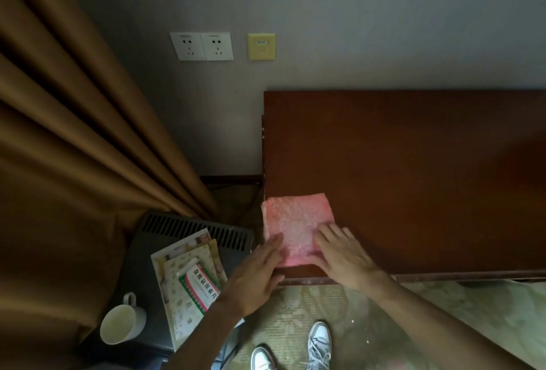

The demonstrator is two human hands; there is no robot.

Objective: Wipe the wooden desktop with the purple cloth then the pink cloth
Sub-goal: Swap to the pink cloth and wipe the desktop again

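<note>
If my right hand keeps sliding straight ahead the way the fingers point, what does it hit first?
Your right hand points up-left across the pink cloth. It already rests on the cloth, so more cloth comes first, then probably the desk's left edge; depth is unclear.

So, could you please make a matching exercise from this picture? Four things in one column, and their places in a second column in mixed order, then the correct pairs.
Things:
1. pink cloth
2. mug
3. sockets
4. curtain

Places:
A. on the wall, above and left of the desk
B. hanging along the left side of the picture
C. on the near left corner of the desk, under the fingers of the left hand and the right hand
D. at bottom left, beside the books

Pairs: 1-C, 2-D, 3-A, 4-B
</note>
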